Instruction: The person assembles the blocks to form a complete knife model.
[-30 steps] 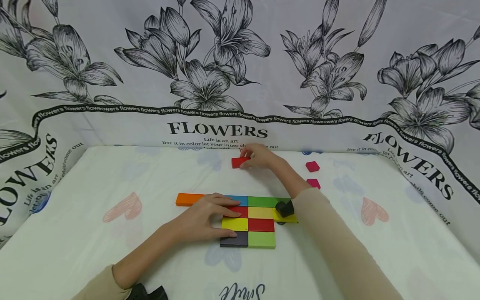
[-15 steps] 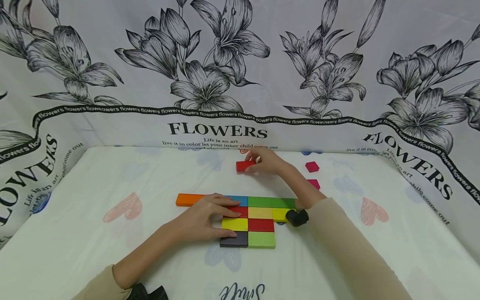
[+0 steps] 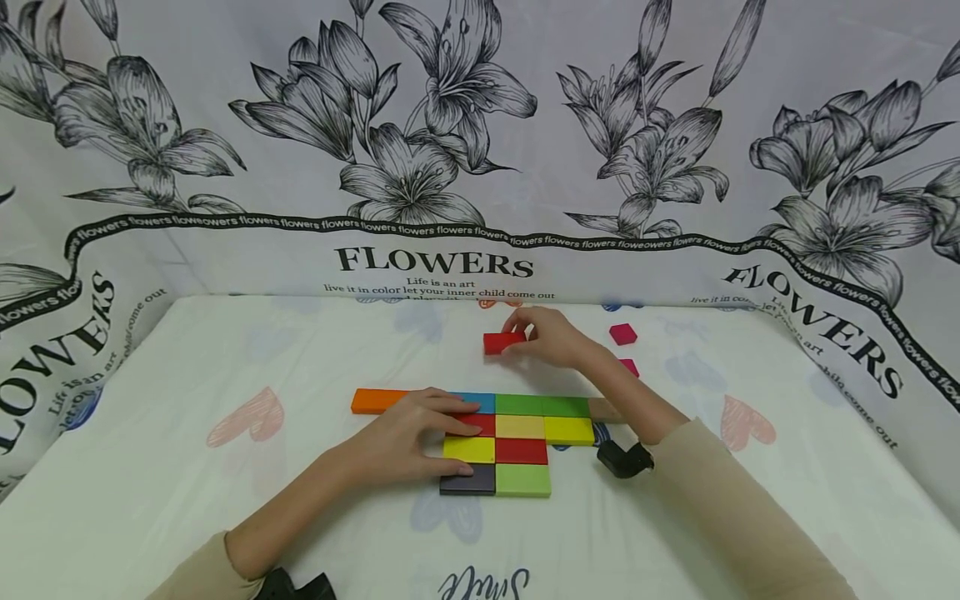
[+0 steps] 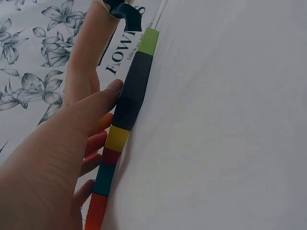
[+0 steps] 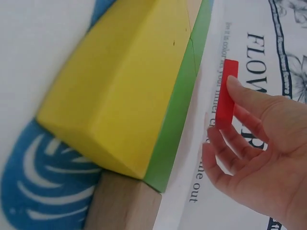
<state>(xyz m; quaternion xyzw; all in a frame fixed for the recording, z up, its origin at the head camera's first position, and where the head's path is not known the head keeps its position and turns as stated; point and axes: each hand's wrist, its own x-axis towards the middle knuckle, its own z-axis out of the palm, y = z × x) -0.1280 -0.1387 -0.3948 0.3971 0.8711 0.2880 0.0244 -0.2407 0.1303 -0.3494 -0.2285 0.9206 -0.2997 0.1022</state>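
Observation:
My right hand [image 3: 557, 338] pinches a flat red block [image 3: 498, 343] at its right end, beyond the joined blocks. In the right wrist view the thumb lies on one face of that red block [image 5: 224, 103]. My left hand [image 3: 397, 437] rests on the left side of a flat arrangement of coloured blocks, its fingers spread and fairly straight. Fingertips touch the blue block [image 3: 487, 402], the inner red block [image 3: 487, 423] and the dark block [image 3: 468, 485]. Beside these lie yellow, green and tan blocks. An orange block [image 3: 375, 401] extends left, partly under the hand.
Two small crimson blocks [image 3: 622, 334] lie at the back right, the nearer one partly hidden by my right forearm. A plain wooden block [image 3: 603, 409] ends the top row. Behind the white patterned cloth [image 3: 300, 350] rises a flower-printed cloth [image 3: 285, 183].
My right hand has moved right and toward me with the red block, nearing the arrangement. The wrist camera and forearm shifted likewise. My left hand has stayed in place.

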